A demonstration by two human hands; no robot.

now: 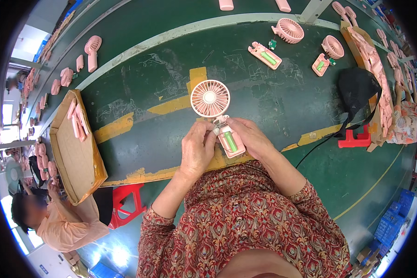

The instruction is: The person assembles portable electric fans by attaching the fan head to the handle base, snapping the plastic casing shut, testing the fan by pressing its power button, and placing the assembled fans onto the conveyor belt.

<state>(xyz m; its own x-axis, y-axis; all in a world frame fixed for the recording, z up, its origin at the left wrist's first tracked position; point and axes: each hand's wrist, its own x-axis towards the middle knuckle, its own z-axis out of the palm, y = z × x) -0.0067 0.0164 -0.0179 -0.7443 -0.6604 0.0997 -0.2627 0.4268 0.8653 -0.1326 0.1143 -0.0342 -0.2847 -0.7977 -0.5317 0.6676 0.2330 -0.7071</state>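
A pink handheld fan (210, 98) lies at the near middle of the workbench, its round grille pointing away from me. Its handle is opened up, showing a green battery cell (230, 141) inside the pink shell. My left hand (197, 147) pinches the fan on the left, at the neck between grille and handle. From the right, my right hand (251, 137) grips the same neck, fingers closed around its edge. Small dark parts show between my fingertips, too small to make out.
Two more opened fans (266, 56) (320, 65) with green cells lie at the far right. A cardboard tray (74, 153) with pink strips stands on the left. A black bag (359, 95) and a box of pink parts (370, 60) sit at the right. A co-worker (72, 222) sits at left.
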